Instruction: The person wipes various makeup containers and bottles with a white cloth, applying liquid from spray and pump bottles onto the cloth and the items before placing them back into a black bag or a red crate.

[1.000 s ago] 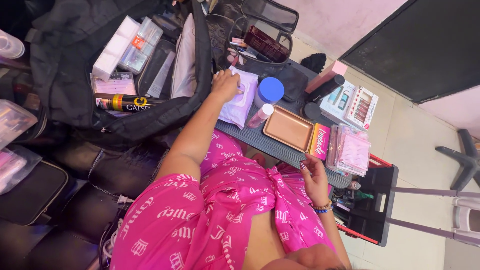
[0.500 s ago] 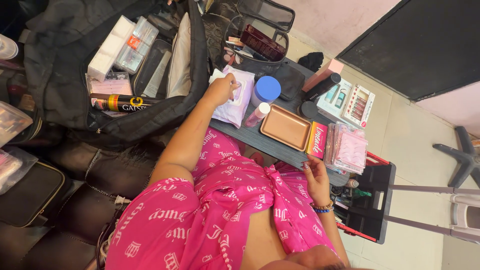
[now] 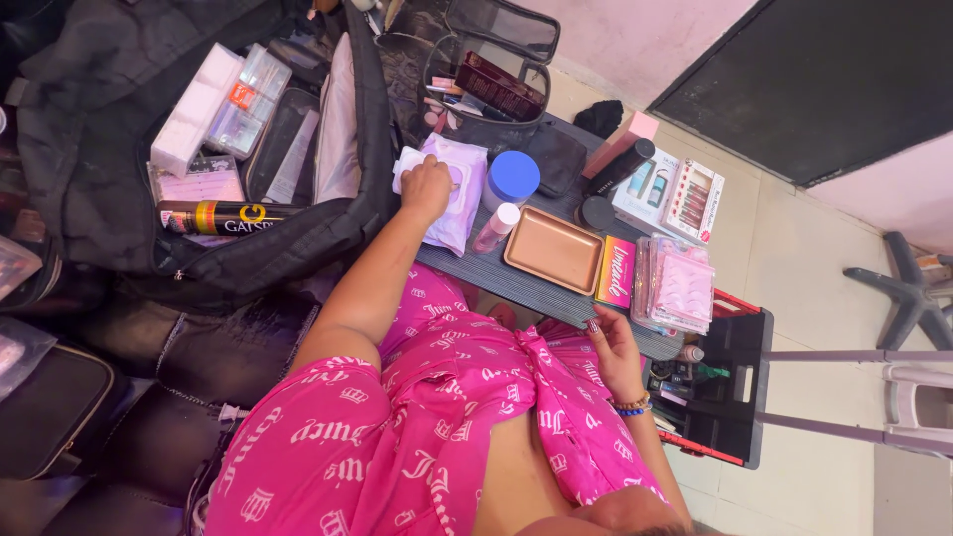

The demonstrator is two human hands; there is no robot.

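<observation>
The left hand (image 3: 427,186) rests on the pack of wipes (image 3: 452,194), its fingers pinched on a white wipe (image 3: 405,164) half drawn out beyond the fingertips. The right hand (image 3: 613,354) hangs loosely curled and empty beside the grey table (image 3: 496,278).

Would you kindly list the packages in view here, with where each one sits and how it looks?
Wipes pack: soft lilac pouch, tray's left end, under the left hand.
Spray can: black and gold cylinder lying in the open bag.
Pink flat box: right of the copper tin.
Clear lash packs: stacked at the tray's right end.
White boxed sets: behind them.
</observation>
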